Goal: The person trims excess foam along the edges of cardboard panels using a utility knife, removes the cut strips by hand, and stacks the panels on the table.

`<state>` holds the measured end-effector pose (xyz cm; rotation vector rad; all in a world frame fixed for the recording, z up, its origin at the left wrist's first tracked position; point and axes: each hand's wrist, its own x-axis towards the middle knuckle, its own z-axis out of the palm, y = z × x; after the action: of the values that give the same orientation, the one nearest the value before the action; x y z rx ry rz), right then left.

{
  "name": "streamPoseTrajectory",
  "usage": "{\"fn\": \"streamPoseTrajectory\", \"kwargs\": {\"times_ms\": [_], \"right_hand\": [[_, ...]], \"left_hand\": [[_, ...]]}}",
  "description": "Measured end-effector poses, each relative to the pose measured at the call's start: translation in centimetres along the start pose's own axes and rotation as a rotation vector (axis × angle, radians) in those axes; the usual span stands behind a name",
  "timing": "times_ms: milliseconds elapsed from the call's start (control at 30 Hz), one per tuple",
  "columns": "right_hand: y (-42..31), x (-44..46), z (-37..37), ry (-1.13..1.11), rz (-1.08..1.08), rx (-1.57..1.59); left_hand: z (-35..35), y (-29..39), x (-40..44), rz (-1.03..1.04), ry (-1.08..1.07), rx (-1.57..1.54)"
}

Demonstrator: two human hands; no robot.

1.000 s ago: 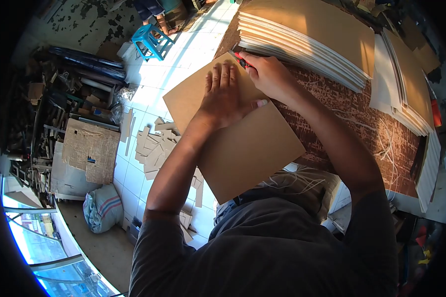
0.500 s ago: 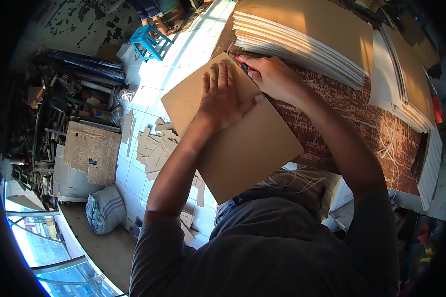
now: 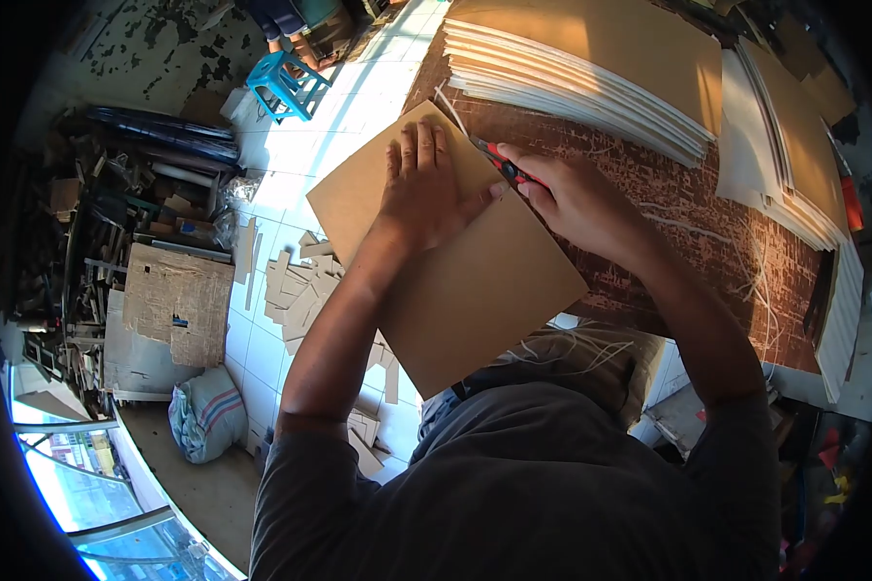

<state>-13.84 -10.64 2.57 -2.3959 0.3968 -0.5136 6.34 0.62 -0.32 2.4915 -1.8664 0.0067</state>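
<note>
A brown cardboard sheet [image 3: 484,300] lies at a slant in front of me, its upper right part over the edge of a worn reddish-brown table [image 3: 639,232]. My left hand [image 3: 424,189] rests flat on the sheet, fingers stretched out and thumb reaching toward the right edge. In my right hand [image 3: 562,194] is a red and black utility knife [image 3: 507,168], its front end at the sheet's upper right edge. A thin pale strip [image 3: 449,105] curls away from that edge, near the knife.
Stacked cardboard sheets [image 3: 581,73] lie at the table's far side, with another stack [image 3: 785,155] at right. Cardboard offcuts [image 3: 295,290] litter the tiled floor. Beyond are a blue stool [image 3: 286,87] and another person's hand [image 3: 327,60]. A stuffed sack [image 3: 206,413] sits at left.
My right hand has drawn the knife along the sheet's edge toward me, down and to the right. A thin strip now stands away from the edge. My left hand stays on the sheet.
</note>
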Motion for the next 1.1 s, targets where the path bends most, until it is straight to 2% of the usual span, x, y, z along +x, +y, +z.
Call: {"fn": "streamPoseTrajectory", "kwargs": {"times_ms": [133, 200, 333, 400, 567, 633, 733, 900, 1100], "right_hand": [[-0.3, -1.6, -0.5, 0.046, -0.044, 0.043], [-1.6, -2.3, -1.7, -0.109, 0.146, 0.046], [-1.1, -3.5, -1.4, -0.056, 0.106, 0.035], [-0.2, -3.6, -0.5, 0.049, -0.014, 0.052], [-1.8, -3.6, -1.8, -0.011, 0.084, 0.055], [-1.7, -3.6, -1.9, -0.026, 0.126, 0.035], [-0.8, -3.4, -1.5, -0.002, 0.081, 0.035], [-1.1, -3.5, -2.1, -0.058, 0.121, 0.048], [-1.3, -4.6, -1.9, -0.026, 0.123, 0.07]], "left_hand": [[-0.3, 0.1, -0.1, 0.004, 0.005, 0.013], [-0.6, 0.2, -0.1, 0.003, -0.01, 0.016], [-0.4, 0.1, 0.1, -0.003, -0.019, -0.007], [-0.2, -0.1, 0.1, -0.001, -0.017, -0.002], [-0.3, 0.4, -0.3, -0.023, -0.023, -0.027], [-0.8, 1.0, -0.6, -0.029, -0.034, -0.194], [-2.4, 2.4, -1.8, 0.065, -0.162, -0.124], [-1.9, 2.7, -1.8, 0.076, -0.192, -0.171], [-1.6, 2.9, -1.7, 0.038, -0.205, -0.164]]}}
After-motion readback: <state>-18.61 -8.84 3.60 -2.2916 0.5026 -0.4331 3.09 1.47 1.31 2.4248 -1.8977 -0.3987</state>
